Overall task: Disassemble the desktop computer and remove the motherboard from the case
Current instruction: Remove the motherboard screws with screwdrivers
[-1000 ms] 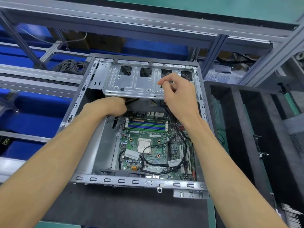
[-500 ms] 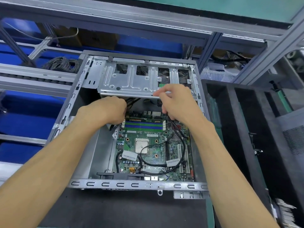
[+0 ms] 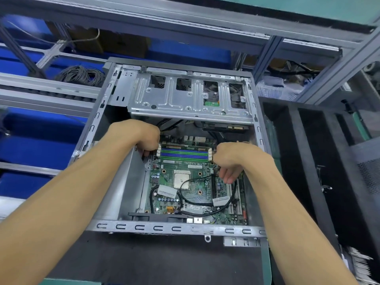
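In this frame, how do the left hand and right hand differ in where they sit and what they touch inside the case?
The left hand sits at the left end of the memory slots, by the case's inner wall; the right hand sits at their right end. The left hand's fingers are tucked under and hidden; the right hand's curled fingertips show, lower down over the motherboard, near a black cable. Both are inside the case, knuckles up; what either grips cannot be made out.

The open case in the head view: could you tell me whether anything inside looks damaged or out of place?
Nothing stands out. The motherboard lies flat in the case, its black cables looped loosely across it, with no visible damage.
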### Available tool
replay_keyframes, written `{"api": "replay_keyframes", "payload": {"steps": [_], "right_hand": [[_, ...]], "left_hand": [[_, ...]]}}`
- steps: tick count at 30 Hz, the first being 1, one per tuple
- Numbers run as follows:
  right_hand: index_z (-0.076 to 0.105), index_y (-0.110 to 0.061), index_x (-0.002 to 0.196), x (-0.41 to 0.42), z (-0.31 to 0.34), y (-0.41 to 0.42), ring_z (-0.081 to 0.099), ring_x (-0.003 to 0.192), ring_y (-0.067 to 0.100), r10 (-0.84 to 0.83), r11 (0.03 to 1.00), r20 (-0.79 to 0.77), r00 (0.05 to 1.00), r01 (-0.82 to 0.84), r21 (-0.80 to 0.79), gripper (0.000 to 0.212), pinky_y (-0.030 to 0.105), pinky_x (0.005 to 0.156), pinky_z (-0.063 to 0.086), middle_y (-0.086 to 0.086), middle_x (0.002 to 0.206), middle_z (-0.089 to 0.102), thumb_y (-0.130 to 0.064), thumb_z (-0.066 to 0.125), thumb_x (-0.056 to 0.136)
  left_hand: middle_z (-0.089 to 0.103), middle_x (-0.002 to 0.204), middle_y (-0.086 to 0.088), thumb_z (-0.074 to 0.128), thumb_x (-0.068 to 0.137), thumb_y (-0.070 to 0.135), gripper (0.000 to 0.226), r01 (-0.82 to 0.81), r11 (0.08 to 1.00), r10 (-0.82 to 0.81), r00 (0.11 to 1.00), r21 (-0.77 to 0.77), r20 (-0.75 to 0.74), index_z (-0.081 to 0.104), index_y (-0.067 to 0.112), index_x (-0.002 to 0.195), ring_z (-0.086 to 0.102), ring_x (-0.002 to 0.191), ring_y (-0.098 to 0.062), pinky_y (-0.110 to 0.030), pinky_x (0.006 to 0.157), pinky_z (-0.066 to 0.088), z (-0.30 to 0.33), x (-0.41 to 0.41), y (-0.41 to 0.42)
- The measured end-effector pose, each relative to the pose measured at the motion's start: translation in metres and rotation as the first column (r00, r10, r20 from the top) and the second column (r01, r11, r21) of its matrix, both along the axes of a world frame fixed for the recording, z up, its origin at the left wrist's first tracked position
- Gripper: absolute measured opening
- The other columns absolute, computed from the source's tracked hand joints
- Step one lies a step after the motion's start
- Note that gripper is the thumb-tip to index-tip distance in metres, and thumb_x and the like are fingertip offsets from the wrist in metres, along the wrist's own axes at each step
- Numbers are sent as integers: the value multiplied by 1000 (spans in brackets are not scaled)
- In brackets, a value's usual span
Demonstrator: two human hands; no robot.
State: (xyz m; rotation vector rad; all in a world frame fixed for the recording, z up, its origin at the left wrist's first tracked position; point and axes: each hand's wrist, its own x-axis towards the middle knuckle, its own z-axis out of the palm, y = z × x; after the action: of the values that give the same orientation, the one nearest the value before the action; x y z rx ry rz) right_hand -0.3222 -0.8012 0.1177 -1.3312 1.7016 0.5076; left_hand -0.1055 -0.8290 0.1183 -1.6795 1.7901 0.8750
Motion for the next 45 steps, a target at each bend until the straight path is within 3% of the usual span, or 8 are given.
{"api": "replay_keyframes", "payload": {"steps": [4, 10, 14, 19, 24, 32, 38, 45], "right_hand": [[57, 4, 77, -2, -5, -8, 63, 48, 23, -36, 998, -18, 999, 35, -49, 35, 38, 70, 59, 14, 49, 62, -6, 35, 102], [50, -1, 90, 0, -14, -17, 47, 48, 20, -60, 984, -62, 996, 49, -169, 20, 18, 37, 44, 13, 72, 58, -10, 37, 104], [49, -5, 125, 2, -23, -21, 54, 53, 22, 6, 981, -80, 997, -21, -192, 26, 22, 46, 50, 14, 73, 61, -13, 34, 105], [59, 2, 89, 8, -26, -24, 54, 36, 19, 112, 959, -217, 970, -163, -233, 14, 28, 46, 46, 7, 41, 59, -3, 48, 97], [51, -5, 68, 10, -28, -20, 57, 62, 23, 132, 928, -271, 954, -215, -303, 23, 32, 52, 42, 9, 68, 60, -2, 56, 90], [49, -6, 79, 11, -29, -16, 70, 93, 30, -7, 918, -188, 982, -68, -391, 13, 41, 80, 58, 14, 88, 65, -7, 53, 91], [51, -11, 97, 12, -21, -8, 70, 94, 32, -9, 909, -149, 989, -54, -413, 7, 46, 85, 59, 14, 96, 66, -8, 51, 91], [57, -3, 93, 5, -6, 4, 72, 80, 31, 105, 910, -139, 985, -151, -387, 13, 46, 78, 62, 13, 83, 69, -14, 50, 95]], "left_hand": [[73, 107, -20, 37, 107, 18, 36, -95, 994, 99, 993, 61, -66, 59, -9, 118, 62, 57, -17, -16, 34, 42, -5, -3, -3], [71, 106, -24, 40, 107, 16, 38, -166, 981, 180, 972, 98, -150, 57, -15, 119, 65, 62, -23, -18, 36, 47, -8, 0, -4], [72, 106, -22, 41, 106, 14, 32, -178, 980, 191, 966, 87, -175, 52, -11, 123, 65, 65, -23, -15, 35, 44, -11, 2, -5], [70, 77, -11, 44, 104, 12, 16, -158, 985, 169, 965, 70, -201, 52, -1, 109, 66, 63, -23, -21, 44, 49, -18, 4, -9], [73, 85, -13, 43, 104, 13, 14, -130, 991, 134, 976, 35, -173, 51, 2, 104, 66, 60, -20, -20, 44, 46, -18, 3, -12], [73, 105, -17, 58, 93, -1, 28, -96, 994, 95, 995, -50, -30, 58, -6, 120, 72, 84, -31, -24, 45, 46, -15, 7, -10], [74, 89, -14, 53, 95, 0, 23, -57, 994, 51, 996, -88, -78, 62, -7, 115, 66, 56, -17, -18, 38, 42, -7, 9, -6], [64, 118, 1, 48, 102, 29, 29, 195, 963, -220, 968, -186, -125, 58, 21, 128, 62, 99, -15, -33, 87, 52, 26, 0, 18]]}}
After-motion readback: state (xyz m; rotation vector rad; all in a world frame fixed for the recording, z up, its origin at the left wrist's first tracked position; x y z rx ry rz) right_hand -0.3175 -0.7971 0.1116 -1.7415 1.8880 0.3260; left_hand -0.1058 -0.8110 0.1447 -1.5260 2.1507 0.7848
